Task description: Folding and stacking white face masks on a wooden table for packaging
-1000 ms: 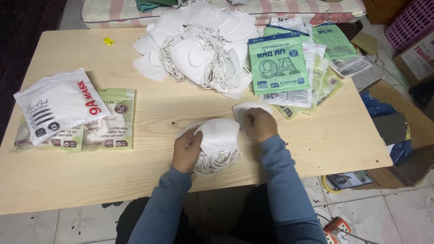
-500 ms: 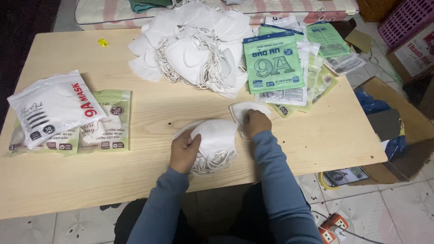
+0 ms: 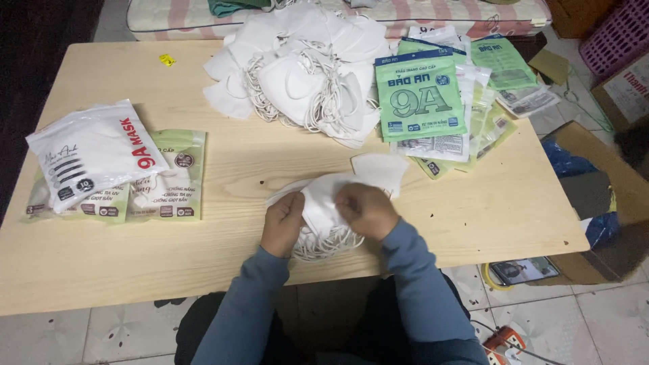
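Observation:
Near the front edge of a light wooden table (image 3: 101, 270), both my hands grip a small stack of folded white face masks (image 3: 321, 206) with their ear loops hanging toward me. My left hand (image 3: 282, 223) pinches the stack's left side, and my right hand (image 3: 367, 209) presses on its right side. One more white mask (image 3: 380, 169) lies flat just beyond my right hand.
A big heap of loose white masks (image 3: 304, 67) fills the far middle. Green and clear empty pouches (image 3: 422, 98) are piled at the far right. Filled packs (image 3: 94, 159) lie at the left. A cardboard box (image 3: 595, 196) stands on the floor at the right.
My hands have drawn closer together on the mask stack. The right hand slid from the far side of the stack onto its right edge.

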